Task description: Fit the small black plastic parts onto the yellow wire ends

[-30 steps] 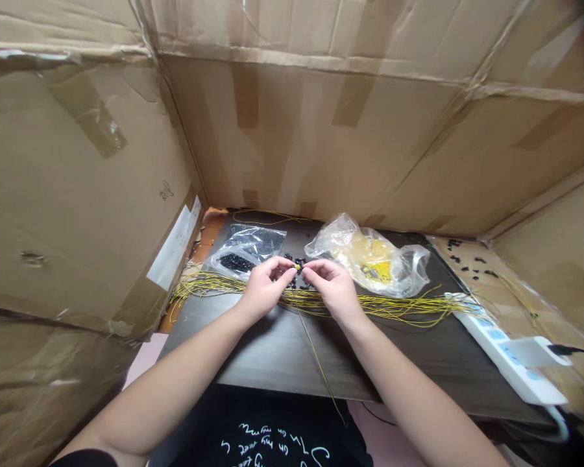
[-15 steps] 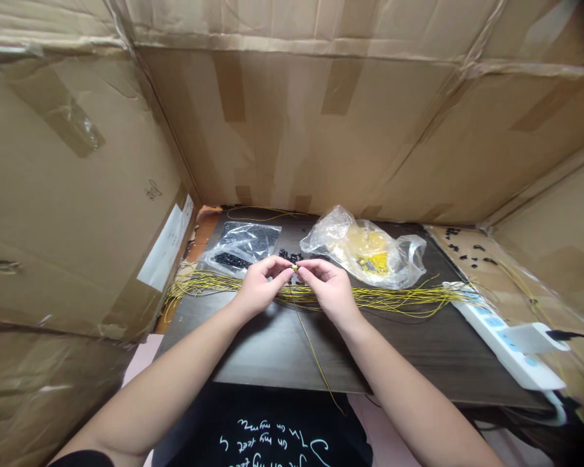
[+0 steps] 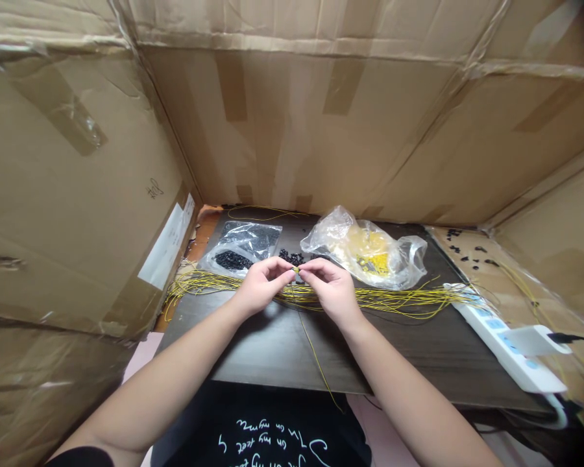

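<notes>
I confirm my left hand and right hand are both grasping, fingertips pinched together, a small yellow piece with a thin yellow wire trailing toward 6 o'clock, above a dark table, a bundle of yellow wires passing beneath and small black parts at 12 o'clock.

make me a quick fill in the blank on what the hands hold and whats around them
The left hand and right hand pinch a small ____ piece between their fingertips. A clear plastic bag beyond the left hand holds small ____ pieces. A white power strip lies at the ____ side of the table.

Missing words: yellow; black; right.
</notes>
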The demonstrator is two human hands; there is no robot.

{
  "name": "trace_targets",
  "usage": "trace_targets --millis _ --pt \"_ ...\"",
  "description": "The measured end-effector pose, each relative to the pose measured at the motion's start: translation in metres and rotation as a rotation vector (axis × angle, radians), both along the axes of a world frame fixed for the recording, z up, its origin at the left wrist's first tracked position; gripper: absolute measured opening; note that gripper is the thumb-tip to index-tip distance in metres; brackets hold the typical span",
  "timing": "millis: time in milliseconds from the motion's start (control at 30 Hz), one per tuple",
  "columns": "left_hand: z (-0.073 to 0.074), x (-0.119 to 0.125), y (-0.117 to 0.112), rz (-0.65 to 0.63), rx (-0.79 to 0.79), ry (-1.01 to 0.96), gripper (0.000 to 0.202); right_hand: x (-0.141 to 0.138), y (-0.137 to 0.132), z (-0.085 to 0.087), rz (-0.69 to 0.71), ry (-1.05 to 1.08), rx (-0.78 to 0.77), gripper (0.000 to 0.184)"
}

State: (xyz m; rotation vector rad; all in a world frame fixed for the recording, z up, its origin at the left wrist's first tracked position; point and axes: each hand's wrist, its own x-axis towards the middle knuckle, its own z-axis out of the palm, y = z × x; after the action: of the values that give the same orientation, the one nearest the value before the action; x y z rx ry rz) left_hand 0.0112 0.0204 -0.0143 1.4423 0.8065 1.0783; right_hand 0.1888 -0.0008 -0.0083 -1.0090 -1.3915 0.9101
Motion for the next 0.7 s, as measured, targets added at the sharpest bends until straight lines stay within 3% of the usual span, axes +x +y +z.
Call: trace_targets --millis 233,700 --pt "-0.0008 0.0017 -0.0010 -0.010 -0.004 0.003 0.037 -0.0006 -0.0004 -0.0031 0.008 0.020 -0.029 0.020" --pt "-0.0036 0.0018 -0.0004 -0.015 -0.008 0.007 0.037 0.0026 0.0061 -0.0066 0.055 0.076 -0.141 0.033"
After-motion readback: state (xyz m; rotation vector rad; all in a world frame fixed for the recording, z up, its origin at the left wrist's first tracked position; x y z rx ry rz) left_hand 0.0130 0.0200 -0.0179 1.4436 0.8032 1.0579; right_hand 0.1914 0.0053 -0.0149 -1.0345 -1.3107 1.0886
